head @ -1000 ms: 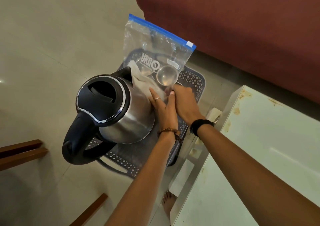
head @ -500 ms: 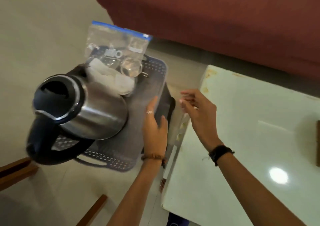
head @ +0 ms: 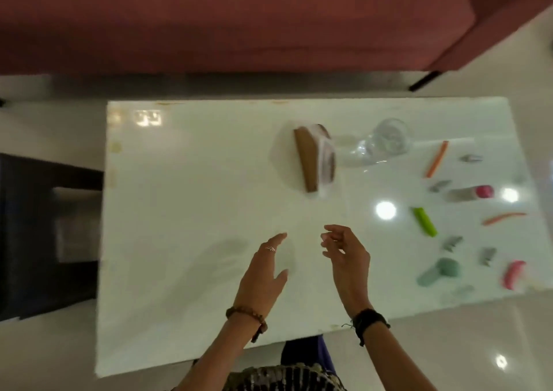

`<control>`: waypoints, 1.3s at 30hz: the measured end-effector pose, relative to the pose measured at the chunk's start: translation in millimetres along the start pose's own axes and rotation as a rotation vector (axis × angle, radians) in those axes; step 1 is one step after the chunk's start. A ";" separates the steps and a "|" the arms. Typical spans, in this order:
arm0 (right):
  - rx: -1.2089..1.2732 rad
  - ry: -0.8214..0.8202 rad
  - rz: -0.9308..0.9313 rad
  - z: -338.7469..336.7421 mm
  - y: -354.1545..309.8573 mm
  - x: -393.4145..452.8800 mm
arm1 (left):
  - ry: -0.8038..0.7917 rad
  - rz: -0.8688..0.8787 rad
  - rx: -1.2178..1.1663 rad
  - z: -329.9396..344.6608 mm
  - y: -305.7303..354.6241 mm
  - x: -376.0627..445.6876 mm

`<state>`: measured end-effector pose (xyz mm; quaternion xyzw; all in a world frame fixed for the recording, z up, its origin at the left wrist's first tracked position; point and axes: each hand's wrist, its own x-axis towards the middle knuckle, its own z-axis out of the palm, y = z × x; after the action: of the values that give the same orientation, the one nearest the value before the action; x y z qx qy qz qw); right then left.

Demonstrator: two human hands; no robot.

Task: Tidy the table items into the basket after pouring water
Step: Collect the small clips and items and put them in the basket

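Over the near middle of the white table my left hand and my right hand hover side by side, both empty with fingers spread. Beyond them stands a brown holder with a clear wrapped front, and a clear glass to its right. Small items are scattered on the table's right part: a green stick, two orange sticks, a pink-capped tube, a teal round-headed tool, a pink piece and several grey clips. The basket and kettle are out of view.
A dark red sofa runs along the far side of the table. A dark chair or stool stands off the table's left edge. Pale tiled floor surrounds the table.
The view has swung right from the basket and kettle on the floor to the table top. Both hands have left the basket and now hover empty over the table.
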<state>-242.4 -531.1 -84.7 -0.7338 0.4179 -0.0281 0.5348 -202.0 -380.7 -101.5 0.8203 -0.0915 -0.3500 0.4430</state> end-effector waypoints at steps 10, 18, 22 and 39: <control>0.061 0.247 0.219 -168.8 81.4 48.8 | -0.263 0.186 0.298 181.2 109.6 61.6; 0.182 0.335 0.303 -237.3 115.7 83.2 | -0.283 0.461 0.773 247.4 156.8 133.3; 0.206 0.354 0.303 -245.7 120.5 100.4 | -0.286 0.539 0.884 263.1 167.4 162.5; 0.153 0.589 0.387 -282.4 149.2 107.7 | -0.255 0.700 1.012 283.3 181.3 184.3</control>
<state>-397.4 -827.2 -128.6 -0.5593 0.6821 -0.1676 0.4402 -222.6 -760.4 -151.7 0.8017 -0.5610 -0.1926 0.0740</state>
